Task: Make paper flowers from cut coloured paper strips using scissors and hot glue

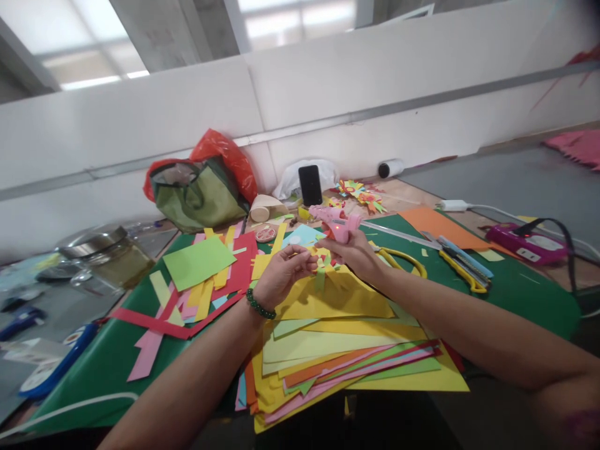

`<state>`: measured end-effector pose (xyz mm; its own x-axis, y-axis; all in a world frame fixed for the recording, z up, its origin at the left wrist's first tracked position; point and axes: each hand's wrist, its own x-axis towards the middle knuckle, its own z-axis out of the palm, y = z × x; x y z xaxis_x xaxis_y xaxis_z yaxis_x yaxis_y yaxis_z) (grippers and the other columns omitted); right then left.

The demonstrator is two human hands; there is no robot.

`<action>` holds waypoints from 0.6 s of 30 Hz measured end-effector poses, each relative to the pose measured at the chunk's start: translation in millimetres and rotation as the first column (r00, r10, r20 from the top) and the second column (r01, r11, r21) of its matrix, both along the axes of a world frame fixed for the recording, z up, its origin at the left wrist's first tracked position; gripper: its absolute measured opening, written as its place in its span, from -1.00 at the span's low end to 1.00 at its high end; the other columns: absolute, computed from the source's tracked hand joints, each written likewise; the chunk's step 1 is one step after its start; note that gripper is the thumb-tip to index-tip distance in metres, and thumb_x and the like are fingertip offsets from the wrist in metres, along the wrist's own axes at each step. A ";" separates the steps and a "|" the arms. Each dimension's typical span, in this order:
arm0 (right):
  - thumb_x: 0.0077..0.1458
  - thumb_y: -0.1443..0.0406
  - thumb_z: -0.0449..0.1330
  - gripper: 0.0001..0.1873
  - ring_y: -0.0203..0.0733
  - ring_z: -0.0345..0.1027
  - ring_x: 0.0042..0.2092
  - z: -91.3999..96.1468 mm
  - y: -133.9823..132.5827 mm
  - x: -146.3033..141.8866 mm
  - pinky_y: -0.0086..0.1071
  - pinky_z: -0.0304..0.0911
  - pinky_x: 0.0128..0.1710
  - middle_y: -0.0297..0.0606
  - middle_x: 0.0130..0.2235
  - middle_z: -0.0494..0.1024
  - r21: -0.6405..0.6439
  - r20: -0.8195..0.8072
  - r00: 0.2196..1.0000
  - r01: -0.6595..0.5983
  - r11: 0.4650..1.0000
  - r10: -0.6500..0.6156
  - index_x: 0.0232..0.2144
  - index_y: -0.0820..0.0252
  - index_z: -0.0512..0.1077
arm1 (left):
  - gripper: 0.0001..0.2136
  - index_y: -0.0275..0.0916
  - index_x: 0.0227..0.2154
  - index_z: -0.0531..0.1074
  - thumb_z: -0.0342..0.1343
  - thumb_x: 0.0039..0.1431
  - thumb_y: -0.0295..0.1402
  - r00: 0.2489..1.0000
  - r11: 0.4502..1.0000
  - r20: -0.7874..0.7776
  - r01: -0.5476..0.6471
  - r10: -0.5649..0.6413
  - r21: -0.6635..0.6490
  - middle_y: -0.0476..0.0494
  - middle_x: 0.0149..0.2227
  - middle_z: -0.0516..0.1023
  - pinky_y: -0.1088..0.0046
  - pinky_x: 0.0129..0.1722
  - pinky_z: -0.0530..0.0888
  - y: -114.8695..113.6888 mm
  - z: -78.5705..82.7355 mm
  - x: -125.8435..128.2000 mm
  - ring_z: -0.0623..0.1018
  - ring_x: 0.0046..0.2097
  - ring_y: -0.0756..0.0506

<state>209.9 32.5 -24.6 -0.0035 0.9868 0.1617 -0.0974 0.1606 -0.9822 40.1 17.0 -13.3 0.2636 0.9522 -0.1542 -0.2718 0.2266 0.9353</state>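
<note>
My right hand (359, 253) is closed round a pink glue gun (335, 222), its nozzle pointing left over the paper. My left hand (284, 272) pinches a small multicoloured paper piece (322, 257) right under the gun. A green bead bracelet sits on my left wrist. Both hands hover above a stack of coloured paper sheets (337, 350), yellow on top, lying on a green cutting mat (529, 287).
Loose paper strips and a green sheet (199, 262) lie at left. Yellow scissors (405, 259), a craft knife (462, 259) and a metal ruler lie at right. A phone (310, 184), a green bag (197, 194), a glass jar (112, 256) and tape rolls stand behind.
</note>
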 end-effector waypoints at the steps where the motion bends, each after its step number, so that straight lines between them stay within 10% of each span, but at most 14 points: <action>1: -0.27 0.09 0.41 -0.55 -0.39 0.12 -0.62 0.7 0.5 0.3 -0.46 0.08 -0.65 -0.45 -0.61 0.39 0.002 0.003 1.000 0.018 1.000 -0.018 -0.33 0.23 0.46 | -0.77 -0.29 -0.46 0.39 0.37 -0.10 -0.40 1.000 1.000 0.002 -0.011 0.011 0.028 -0.06 -0.46 0.60 0.52 -0.33 0.50 0.0 -0.5 0.1 0.58 -0.43 0.02; 6: -0.36 0.08 0.44 -0.57 -0.40 0.11 -0.68 1.9 2.4 0.4 -0.45 0.04 -0.66 -0.48 -0.74 0.29 -0.039 0.014 1.000 0.011 0.999 -0.010 -0.65 0.17 0.30 | -0.67 -0.29 -0.45 0.41 0.43 -0.23 -0.29 1.000 0.995 -0.007 0.009 -0.008 0.100 -0.07 -0.44 0.62 0.47 -0.28 0.50 -0.6 -1.6 -0.6 0.59 -0.40 0.00; 18: -0.39 0.19 0.42 -0.62 -0.39 0.17 -0.62 0.1 2.8 0.9 -0.46 0.05 -0.63 -0.45 -0.61 0.41 -0.120 -0.057 0.997 -0.062 0.991 0.055 -0.49 0.20 0.39 | -0.71 -0.27 -0.41 0.41 0.38 -0.12 -0.27 0.999 1.000 -0.032 0.015 -0.015 -0.015 -0.14 -0.41 0.63 0.50 -0.34 0.51 0.6 -0.8 0.9 0.60 -0.41 -0.01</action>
